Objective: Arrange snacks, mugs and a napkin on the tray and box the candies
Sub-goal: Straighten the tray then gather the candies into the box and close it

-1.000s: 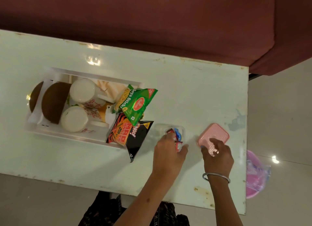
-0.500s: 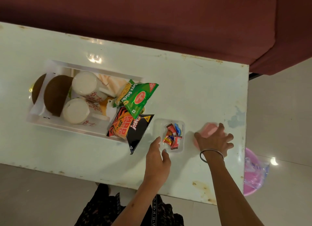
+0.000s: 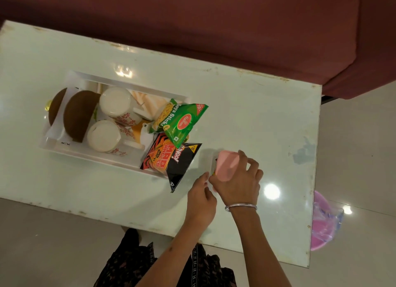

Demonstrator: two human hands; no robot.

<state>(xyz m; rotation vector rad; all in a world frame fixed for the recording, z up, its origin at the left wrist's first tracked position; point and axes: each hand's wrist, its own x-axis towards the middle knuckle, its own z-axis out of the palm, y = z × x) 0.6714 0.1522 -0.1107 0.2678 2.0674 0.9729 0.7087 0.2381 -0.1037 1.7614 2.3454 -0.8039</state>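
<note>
My right hand (image 3: 237, 179) grips the pink lid (image 3: 226, 165) over the candy box (image 3: 209, 162) on the table (image 3: 246, 106), just beside the tray (image 3: 70, 151). My left hand (image 3: 200, 195) is at the box's near edge, fingers loosely curled; can't tell if it's pinching anything.

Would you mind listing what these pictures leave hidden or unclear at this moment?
All from the head view:
- Candy box: mostly covered by the pink lid and right hand, so the candies cannot be counted.
- Whether the lid is seated: not visible.
- Left hand: its grip on the box is hidden behind its own fingers.
- Napkin on the tray: largely hidden by the mugs and snack packets.
- Pink bag: partly hidden behind the table.
</note>
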